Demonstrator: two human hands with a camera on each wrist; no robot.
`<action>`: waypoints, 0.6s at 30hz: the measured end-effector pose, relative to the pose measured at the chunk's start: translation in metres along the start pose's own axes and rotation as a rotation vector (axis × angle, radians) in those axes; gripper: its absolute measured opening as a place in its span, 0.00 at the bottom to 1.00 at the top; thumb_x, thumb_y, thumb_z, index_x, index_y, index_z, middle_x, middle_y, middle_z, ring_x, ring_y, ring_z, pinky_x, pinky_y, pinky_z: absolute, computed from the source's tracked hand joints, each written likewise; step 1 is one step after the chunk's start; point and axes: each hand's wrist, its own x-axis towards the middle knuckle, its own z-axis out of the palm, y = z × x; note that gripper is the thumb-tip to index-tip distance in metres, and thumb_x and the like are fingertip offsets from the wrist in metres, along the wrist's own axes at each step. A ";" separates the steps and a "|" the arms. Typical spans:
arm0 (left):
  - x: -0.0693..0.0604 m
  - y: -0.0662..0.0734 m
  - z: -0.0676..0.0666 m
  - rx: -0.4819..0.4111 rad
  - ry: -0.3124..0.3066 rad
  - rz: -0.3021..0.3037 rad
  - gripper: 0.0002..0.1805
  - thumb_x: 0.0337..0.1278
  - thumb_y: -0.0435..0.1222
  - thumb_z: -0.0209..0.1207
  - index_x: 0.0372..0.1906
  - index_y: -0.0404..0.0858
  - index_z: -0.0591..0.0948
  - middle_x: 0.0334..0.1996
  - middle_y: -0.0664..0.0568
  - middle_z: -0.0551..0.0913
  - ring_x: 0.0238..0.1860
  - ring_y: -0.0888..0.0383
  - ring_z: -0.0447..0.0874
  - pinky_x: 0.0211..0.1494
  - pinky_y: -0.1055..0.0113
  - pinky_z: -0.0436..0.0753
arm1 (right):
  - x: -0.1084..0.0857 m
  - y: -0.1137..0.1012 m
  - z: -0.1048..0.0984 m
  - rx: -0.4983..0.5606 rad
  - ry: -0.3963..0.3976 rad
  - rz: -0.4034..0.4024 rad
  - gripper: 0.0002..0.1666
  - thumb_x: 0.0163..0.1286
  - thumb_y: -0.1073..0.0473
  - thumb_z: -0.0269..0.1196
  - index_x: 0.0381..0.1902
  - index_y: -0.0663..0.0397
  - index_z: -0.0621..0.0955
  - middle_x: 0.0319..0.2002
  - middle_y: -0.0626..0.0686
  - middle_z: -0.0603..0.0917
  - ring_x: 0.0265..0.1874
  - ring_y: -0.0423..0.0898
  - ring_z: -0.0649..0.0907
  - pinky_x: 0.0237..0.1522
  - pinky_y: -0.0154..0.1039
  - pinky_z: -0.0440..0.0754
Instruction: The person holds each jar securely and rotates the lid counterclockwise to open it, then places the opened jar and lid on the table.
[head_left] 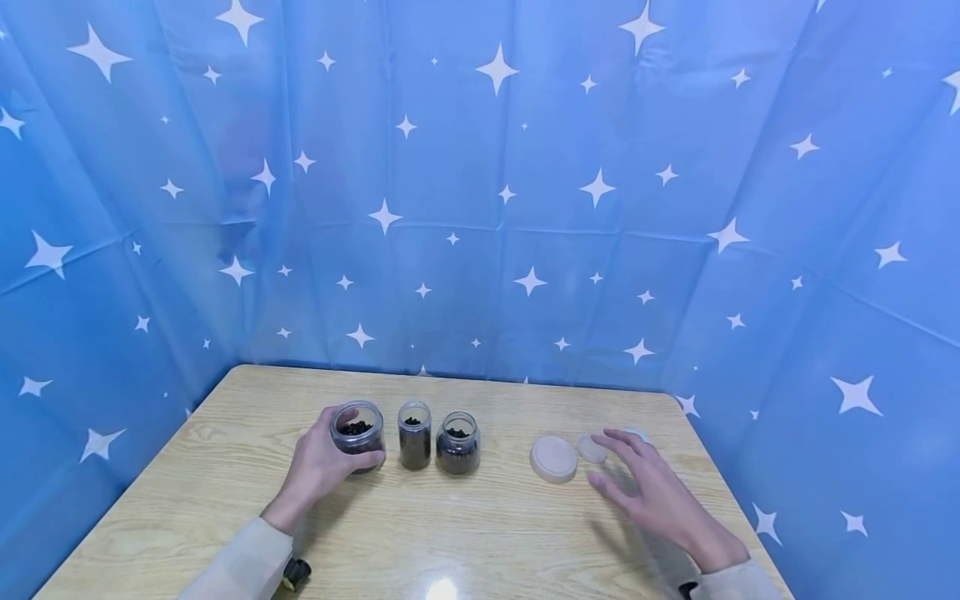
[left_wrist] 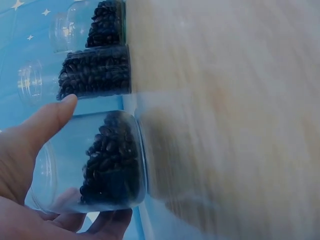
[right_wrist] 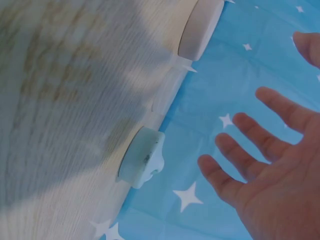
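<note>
My left hand (head_left: 322,462) grips a wide glass jar (head_left: 357,442) partly filled with dark beans; in the left wrist view the thumb lies along one side of this jar (left_wrist: 112,165) and the fingers round the other. To its right stand a slim glass jar (head_left: 415,442) and a rounded glass jar (head_left: 458,450), both upright, lidless and holding dark beans. My right hand (head_left: 660,496) hovers with fingers spread by a small pale lid (head_left: 592,451), touching nothing. A pale blue lid (right_wrist: 140,157) shows fully only in the right wrist view.
A larger whitish round lid (head_left: 553,459) lies left of the small one on the wooden table (head_left: 450,533). A blue curtain with white stars (head_left: 495,208) hangs behind the table and along both sides. A dark object (head_left: 296,573) is by the left sleeve.
</note>
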 end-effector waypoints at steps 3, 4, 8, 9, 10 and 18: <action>0.000 -0.001 0.000 0.012 -0.010 0.013 0.64 0.50 0.51 0.92 0.87 0.36 0.69 0.81 0.34 0.82 0.82 0.29 0.78 0.86 0.29 0.75 | -0.002 0.000 0.001 -0.003 0.004 -0.003 0.35 0.83 0.47 0.75 0.81 0.50 0.82 0.79 0.67 0.82 0.76 0.76 0.81 0.69 0.83 0.82; -0.001 -0.001 0.000 0.017 -0.014 0.018 0.65 0.50 0.51 0.92 0.87 0.35 0.68 0.81 0.33 0.81 0.82 0.28 0.79 0.85 0.29 0.76 | -0.003 0.000 0.001 -0.005 0.005 -0.003 0.35 0.82 0.47 0.76 0.81 0.50 0.82 0.79 0.67 0.82 0.76 0.76 0.81 0.69 0.83 0.82; -0.002 -0.005 -0.002 0.035 -0.044 0.033 0.71 0.47 0.54 0.93 0.90 0.34 0.63 0.82 0.29 0.79 0.81 0.26 0.79 0.83 0.26 0.78 | -0.005 -0.001 0.002 -0.015 0.016 -0.010 0.36 0.81 0.47 0.77 0.81 0.48 0.82 0.78 0.65 0.82 0.76 0.75 0.81 0.68 0.81 0.83; -0.003 -0.006 -0.004 0.040 -0.053 0.036 0.73 0.47 0.54 0.93 0.91 0.33 0.62 0.82 0.28 0.78 0.81 0.25 0.78 0.82 0.25 0.78 | -0.006 -0.001 0.002 -0.019 0.018 -0.013 0.36 0.81 0.47 0.77 0.81 0.48 0.82 0.78 0.65 0.82 0.76 0.74 0.82 0.68 0.81 0.83; -0.003 -0.008 -0.006 0.045 -0.062 0.042 0.74 0.47 0.55 0.93 0.91 0.33 0.61 0.83 0.28 0.76 0.82 0.25 0.77 0.83 0.24 0.77 | -0.006 -0.001 0.001 -0.022 0.021 -0.016 0.36 0.81 0.47 0.77 0.81 0.47 0.82 0.79 0.65 0.82 0.76 0.74 0.81 0.68 0.81 0.83; -0.010 -0.021 -0.027 0.182 -0.114 0.080 0.77 0.56 0.70 0.82 0.95 0.34 0.54 0.90 0.24 0.61 0.87 0.18 0.63 0.82 0.15 0.70 | -0.007 0.001 0.000 -0.117 0.064 -0.053 0.46 0.76 0.40 0.80 0.85 0.42 0.78 0.83 0.63 0.79 0.77 0.75 0.81 0.70 0.84 0.79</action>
